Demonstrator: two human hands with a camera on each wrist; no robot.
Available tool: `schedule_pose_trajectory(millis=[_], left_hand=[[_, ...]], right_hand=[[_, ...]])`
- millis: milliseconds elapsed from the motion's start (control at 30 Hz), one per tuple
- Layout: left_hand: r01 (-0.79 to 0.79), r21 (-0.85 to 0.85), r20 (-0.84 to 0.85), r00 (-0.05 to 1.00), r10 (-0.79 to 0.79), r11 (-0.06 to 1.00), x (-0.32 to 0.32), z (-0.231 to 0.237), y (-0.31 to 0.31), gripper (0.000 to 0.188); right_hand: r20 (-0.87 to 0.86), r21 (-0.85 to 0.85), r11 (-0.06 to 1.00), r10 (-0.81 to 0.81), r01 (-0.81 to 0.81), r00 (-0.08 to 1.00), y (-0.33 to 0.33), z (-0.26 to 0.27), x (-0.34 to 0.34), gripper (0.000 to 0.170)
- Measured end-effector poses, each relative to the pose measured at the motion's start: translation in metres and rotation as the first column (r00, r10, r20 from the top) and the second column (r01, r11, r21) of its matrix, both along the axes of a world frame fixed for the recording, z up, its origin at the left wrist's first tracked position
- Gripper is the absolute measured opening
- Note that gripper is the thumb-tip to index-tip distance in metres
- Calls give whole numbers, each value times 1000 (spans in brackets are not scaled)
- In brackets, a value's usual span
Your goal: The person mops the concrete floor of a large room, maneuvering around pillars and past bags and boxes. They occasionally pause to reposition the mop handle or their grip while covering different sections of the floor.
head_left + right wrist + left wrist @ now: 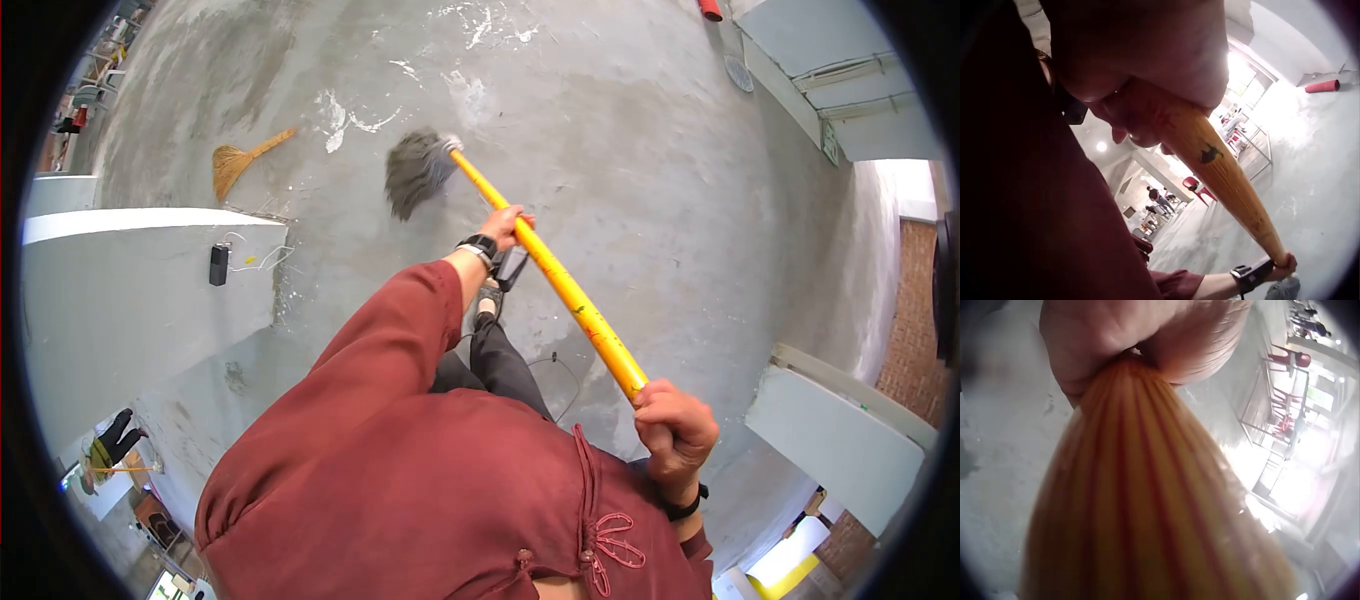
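A mop with a yellow handle (pixel 575 295) slants across the head view, its grey string head (pixel 418 172) spread on the concrete floor. My left hand (pixel 506 228) grips the handle low down, not far above the strings. Higher up, near the handle's top end, my right hand (pixel 676 430) holds it with curled fingers. The left wrist view shows that hand (pixel 1147 334) wrapped round the striped handle (pixel 1147 487). From the right wrist, the handle (pixel 1229 175) runs from my right hand (pixel 1141 56) down to the left one (pixel 1284 269).
A straw broom (pixel 240 165) lies on the floor left of the mop. A low grey wall (pixel 150 300) with a black box (pixel 218 265) stands at left. Another pale block (pixel 835 440) is at right. A red cylinder (pixel 1322 86) lies by the wall. A person (pixel 112 450) is behind.
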State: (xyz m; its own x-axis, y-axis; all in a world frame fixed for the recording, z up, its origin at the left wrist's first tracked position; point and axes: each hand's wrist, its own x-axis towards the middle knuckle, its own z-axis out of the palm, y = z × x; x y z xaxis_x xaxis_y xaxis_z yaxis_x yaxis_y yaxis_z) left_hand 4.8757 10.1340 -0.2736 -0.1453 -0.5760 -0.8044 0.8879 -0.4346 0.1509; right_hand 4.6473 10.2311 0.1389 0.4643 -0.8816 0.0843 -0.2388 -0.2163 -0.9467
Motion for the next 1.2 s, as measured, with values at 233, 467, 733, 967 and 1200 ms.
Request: schedule_pose_trajectory(millis=[233,467,733,967,1200], left_hand=[[-30,-44,-224,974,19,999,-105,34,-48,10],[113,110,-43,993,-109,987,-142,78,4,19],[-73,235,15,997,72,969,-151,78,157,24],[-140,237,55,990,130,962,-131,43,318,15],[-353,409,94,934,346,841,-134,42,430,14]], right_hand=[[65,-93,955,-277,282,959,-4,5,-36,13],[95,-144,909,-381,392,920,10,39,-39,12],[182,31,966,-258,257,949,58,47,-73,12],[78,244,967,54,-71,995,117,29,-91,14],[-2,316,805,530,-503,848,138,8,-104,18]])
